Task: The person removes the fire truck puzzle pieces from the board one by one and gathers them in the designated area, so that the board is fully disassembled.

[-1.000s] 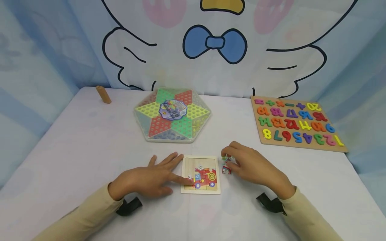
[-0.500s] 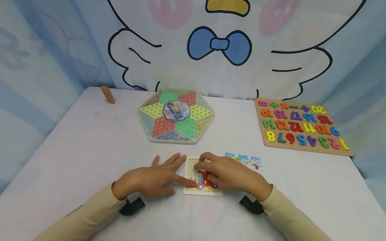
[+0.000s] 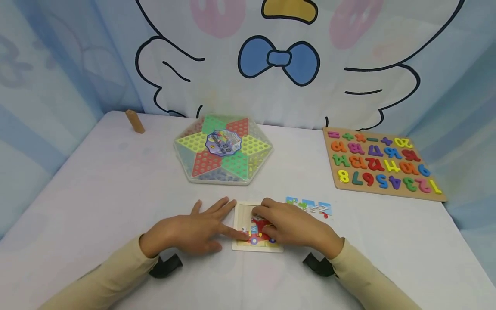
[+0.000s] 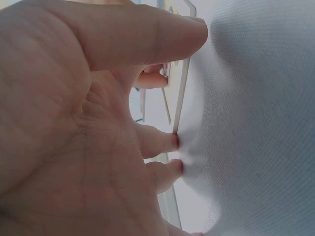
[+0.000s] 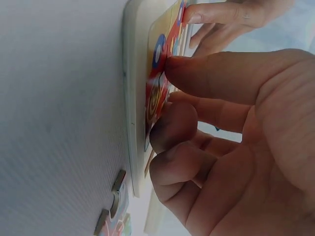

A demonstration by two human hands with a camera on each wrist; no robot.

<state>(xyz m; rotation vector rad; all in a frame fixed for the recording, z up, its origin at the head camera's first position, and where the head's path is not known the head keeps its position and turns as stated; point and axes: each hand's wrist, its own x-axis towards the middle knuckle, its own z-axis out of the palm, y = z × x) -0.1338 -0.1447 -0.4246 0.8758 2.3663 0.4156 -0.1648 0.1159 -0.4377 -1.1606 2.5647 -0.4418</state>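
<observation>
In the head view the wooden puzzle tray (image 3: pixel 244 215) lies on the white cloth (image 3: pixel 97 193) at the lower centre of the frame, a red vehicle picture (image 3: pixel 254 234) assembled partway across it. The left hand (image 3: pixel 197 232), left of the tray, has its fingers spread wide, the index fingertip on the picture's lower-left part. The right hand (image 3: pixel 298 226) arches over the tray's right side with fingers curled, hiding much of the picture. The right wrist view shows beneath that arch: the thumb touches the red pieces at the upper centre of the frame, and two fingers bend close beside them. Whether they pinch a piece, I cannot tell.

Only the left wrist view shows the left palm and the straight thumb across the top, with the tray's thin edge beyond. Loose pieces (image 3: pixel 308 204) sit just right of the tray in the head view; at the right wrist view's lower left, one shows its thickness and a rounded notch. The hexagonal game board (image 3: pixel 223 150), number board (image 3: pixel 401 192) and wooden block (image 3: pixel 134 121) appear clearly only from the head.
</observation>
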